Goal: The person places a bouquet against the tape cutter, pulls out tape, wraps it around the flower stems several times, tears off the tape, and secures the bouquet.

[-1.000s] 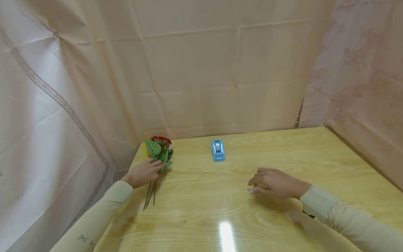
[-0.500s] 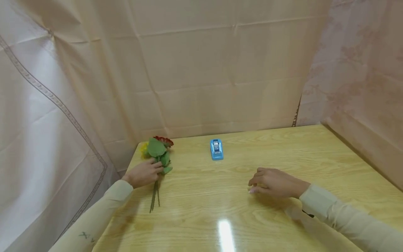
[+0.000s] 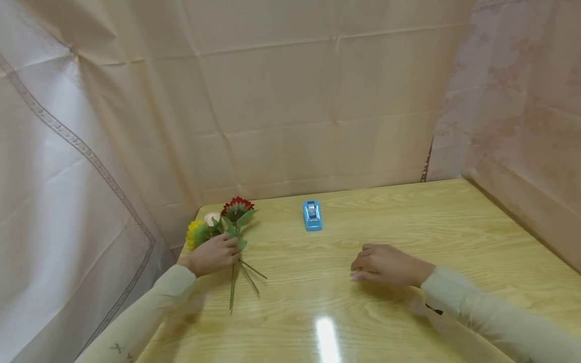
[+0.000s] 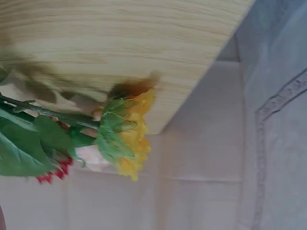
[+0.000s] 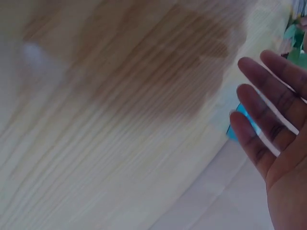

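Red, yellow and pale flowers at the left end of the bench: blooms point away and leftward, stems fan nearward. The gripping left hand hides their middles. Right hand: fingers relaxed, slightly apart.

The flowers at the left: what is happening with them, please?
A person's left hand holds a red flower, a yellow flower and a pale flower by their stems. The right hand is over the table, holding nothing. A blue tape dispenser stands untouched between the hands, farther back.
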A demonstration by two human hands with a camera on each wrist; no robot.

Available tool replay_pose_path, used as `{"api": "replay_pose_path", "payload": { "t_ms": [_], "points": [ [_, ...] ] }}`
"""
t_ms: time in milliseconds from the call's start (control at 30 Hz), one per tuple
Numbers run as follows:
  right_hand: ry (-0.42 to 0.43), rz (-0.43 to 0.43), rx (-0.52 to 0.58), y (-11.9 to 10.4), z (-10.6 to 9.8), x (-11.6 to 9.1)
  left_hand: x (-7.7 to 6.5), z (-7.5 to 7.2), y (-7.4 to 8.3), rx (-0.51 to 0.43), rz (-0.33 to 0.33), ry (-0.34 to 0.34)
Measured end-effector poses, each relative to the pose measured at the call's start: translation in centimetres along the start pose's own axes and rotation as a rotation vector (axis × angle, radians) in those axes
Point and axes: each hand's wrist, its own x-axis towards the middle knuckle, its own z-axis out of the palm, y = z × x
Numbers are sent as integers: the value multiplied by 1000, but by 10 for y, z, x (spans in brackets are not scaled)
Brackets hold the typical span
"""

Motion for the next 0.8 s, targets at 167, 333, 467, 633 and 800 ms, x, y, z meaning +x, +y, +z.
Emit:
{"api": "replay_pose_path", "payload": {
  "t_ms": [167, 333, 467, 633, 800],
  "points": [
    [3, 22, -22, -17, 10, 30, 12, -9, 4, -3, -23, 26],
    [2, 79, -61, -43, 25, 76, 23, -18, 7, 11, -32, 5],
    [-8, 146, -93, -67, 37, 110, 35, -24, 11, 11, -38, -3],
    [-18, 212, -127, -91, 46, 137, 50, -32, 15, -11, -54, -5],
    [-8, 271, -247, -105, 50, 146, 58, -38, 18, -36, -74, -6]
  ]
}}
